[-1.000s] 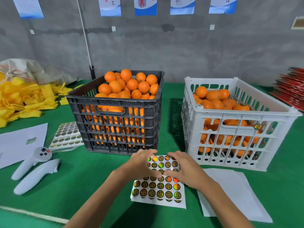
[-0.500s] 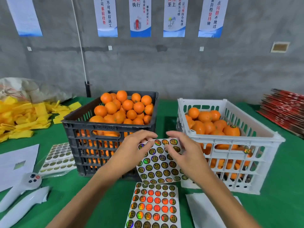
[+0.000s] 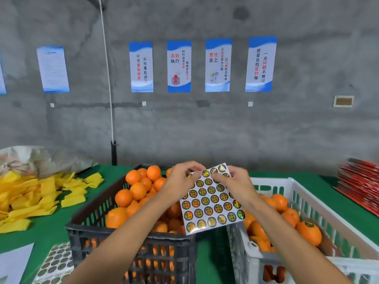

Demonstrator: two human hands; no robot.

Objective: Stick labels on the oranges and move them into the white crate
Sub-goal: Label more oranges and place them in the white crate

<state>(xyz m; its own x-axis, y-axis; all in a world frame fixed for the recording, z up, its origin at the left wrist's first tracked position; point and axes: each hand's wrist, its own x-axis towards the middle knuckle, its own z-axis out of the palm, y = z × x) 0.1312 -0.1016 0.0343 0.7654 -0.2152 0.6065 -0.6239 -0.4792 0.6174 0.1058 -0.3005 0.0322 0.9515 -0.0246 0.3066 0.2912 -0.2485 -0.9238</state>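
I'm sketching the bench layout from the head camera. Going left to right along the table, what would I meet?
Yellow foam nets → black crate of unlabelled oranges → label sheet held up in both hands → white crate → stack of red sheets.

Green table, cloth-covered. On it, left to right: crumpled plastic bag at far left by the wall, loose heap of yellow strips in front of it, white paper at near-left edge, stack of sticker sheets just beside it and touching the black crate. Black crate sits centre, white crate just right of it with a narrow gap of cloth between. Stack of red sheets at far right.
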